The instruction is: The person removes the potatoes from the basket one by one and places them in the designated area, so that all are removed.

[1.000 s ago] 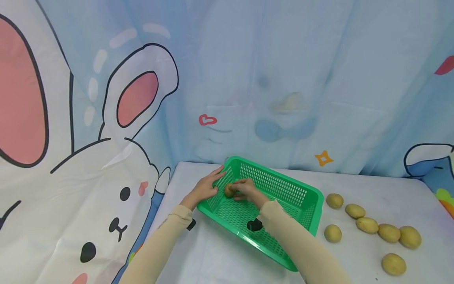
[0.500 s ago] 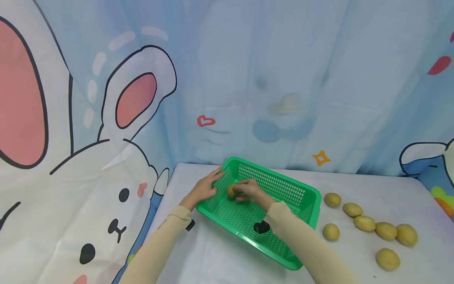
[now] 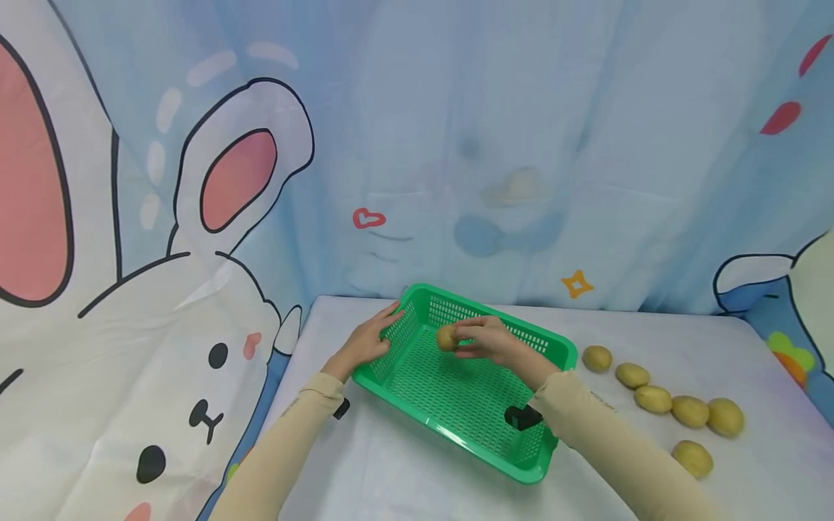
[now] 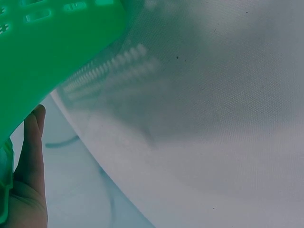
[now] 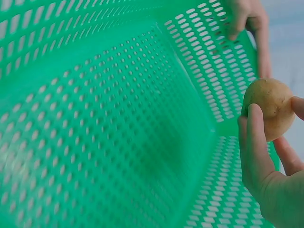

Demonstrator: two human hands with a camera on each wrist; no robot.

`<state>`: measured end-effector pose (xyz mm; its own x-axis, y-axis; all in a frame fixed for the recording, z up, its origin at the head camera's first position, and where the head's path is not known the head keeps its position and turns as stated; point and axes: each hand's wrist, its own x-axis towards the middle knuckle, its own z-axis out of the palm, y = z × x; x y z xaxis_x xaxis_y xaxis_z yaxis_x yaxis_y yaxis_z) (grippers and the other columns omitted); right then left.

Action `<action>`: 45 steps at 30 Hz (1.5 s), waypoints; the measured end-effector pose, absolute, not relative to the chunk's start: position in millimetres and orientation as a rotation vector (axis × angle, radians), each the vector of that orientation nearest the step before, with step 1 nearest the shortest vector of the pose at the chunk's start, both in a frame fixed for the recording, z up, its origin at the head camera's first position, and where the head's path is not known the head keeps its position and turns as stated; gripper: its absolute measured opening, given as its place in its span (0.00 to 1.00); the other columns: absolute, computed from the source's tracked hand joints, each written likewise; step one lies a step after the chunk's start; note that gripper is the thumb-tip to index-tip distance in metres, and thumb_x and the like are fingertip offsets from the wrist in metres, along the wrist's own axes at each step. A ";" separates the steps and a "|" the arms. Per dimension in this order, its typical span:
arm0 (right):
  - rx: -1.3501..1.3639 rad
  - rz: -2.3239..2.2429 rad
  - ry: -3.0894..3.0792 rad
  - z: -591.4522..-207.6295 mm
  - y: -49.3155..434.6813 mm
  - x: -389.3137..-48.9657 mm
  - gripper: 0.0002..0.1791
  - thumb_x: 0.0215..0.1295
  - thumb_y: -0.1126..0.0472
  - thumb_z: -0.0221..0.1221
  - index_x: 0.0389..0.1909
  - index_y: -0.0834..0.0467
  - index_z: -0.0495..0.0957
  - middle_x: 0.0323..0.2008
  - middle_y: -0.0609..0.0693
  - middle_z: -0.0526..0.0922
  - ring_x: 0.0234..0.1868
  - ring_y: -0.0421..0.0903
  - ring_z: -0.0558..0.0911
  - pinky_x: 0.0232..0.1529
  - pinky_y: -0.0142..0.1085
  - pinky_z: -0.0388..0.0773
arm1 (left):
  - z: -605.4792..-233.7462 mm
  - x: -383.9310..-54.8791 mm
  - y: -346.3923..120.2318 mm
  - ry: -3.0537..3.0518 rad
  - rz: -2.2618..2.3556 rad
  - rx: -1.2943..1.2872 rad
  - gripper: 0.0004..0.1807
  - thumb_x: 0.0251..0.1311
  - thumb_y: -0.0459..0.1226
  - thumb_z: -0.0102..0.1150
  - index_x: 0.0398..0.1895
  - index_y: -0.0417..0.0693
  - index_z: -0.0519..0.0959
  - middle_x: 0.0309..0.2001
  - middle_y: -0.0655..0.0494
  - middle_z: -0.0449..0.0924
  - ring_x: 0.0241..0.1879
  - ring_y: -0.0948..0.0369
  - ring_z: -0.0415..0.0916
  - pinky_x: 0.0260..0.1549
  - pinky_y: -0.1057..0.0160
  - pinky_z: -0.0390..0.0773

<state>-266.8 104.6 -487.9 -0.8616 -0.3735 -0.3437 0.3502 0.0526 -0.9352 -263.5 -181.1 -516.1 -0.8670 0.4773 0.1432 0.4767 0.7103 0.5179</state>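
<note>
A green plastic basket (image 3: 446, 396) with slotted walls stands at an angle on the white-covered table. My left hand (image 3: 365, 344) holds its left end, with the thumb inside the wall and the fingers outside, as the right wrist view shows. My right hand (image 3: 487, 340) pinches a small brown-yellow potato (image 5: 273, 92) between thumb and fingertips. In the head view that potato overlaps the basket's far left part. The right wrist view shows the basket floor (image 5: 109, 128) bare below the hand.
Several loose potatoes (image 3: 654, 399) lie in a slanting row right of the basket, and a separate potato (image 3: 693, 459) lies nearer, partly behind the right sleeve (image 3: 612, 434). A blue curtain (image 3: 508, 145) with printed cartoons hangs behind the table.
My right hand has moved right and up with the potato, away from the basket's left end. My left hand stays on the rim. One potato beside the basket is now hidden by the right sleeve.
</note>
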 end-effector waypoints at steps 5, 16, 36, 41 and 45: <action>-0.028 -1.859 1.825 -472.5 134.4 -251.4 0.29 0.68 0.66 0.57 0.67 0.73 0.64 0.58 0.68 0.72 0.47 0.57 0.85 0.50 0.45 0.79 | -517.1 -262.8 -182.2 2.907 0.891 0.815 0.39 0.53 0.23 0.44 0.75 0.39 0.60 0.77 0.46 0.50 0.67 0.50 0.65 0.22 0.64 0.60; -0.006 -1.910 1.796 -466.2 201.5 -206.2 0.26 0.67 0.63 0.60 0.63 0.70 0.69 0.45 0.54 0.82 0.44 0.52 0.86 0.50 0.45 0.79 | -516.8 -259.9 -185.4 2.910 0.916 0.820 0.39 0.53 0.23 0.44 0.74 0.38 0.60 0.77 0.45 0.51 0.57 0.49 0.73 0.20 0.65 0.58; 0.422 -1.933 1.843 -504.6 339.6 -117.7 0.07 0.67 0.60 0.62 0.40 0.43 0.83 0.39 0.41 0.82 0.42 0.48 0.86 0.48 0.46 0.80 | -519.8 -259.5 -182.6 2.889 0.918 0.817 0.40 0.53 0.23 0.45 0.75 0.40 0.60 0.77 0.45 0.50 0.70 0.48 0.61 0.20 0.64 0.59; 0.548 -1.868 1.899 -520.9 347.6 -104.2 0.17 0.62 0.59 0.66 0.51 0.59 0.81 0.37 0.45 0.84 0.40 0.50 0.86 0.46 0.46 0.81 | -519.9 -261.9 -182.0 2.901 0.907 0.818 0.39 0.54 0.23 0.44 0.75 0.39 0.60 0.77 0.46 0.50 0.71 0.48 0.60 0.20 0.65 0.59; 0.531 -1.739 2.002 -530.9 349.1 -95.5 0.32 0.64 0.56 0.65 0.63 0.70 0.71 0.40 0.46 0.84 0.40 0.49 0.85 0.44 0.43 0.81 | -518.6 -263.0 -180.6 2.912 0.905 0.823 0.38 0.54 0.23 0.44 0.74 0.38 0.60 0.77 0.46 0.50 0.72 0.48 0.58 0.20 0.65 0.60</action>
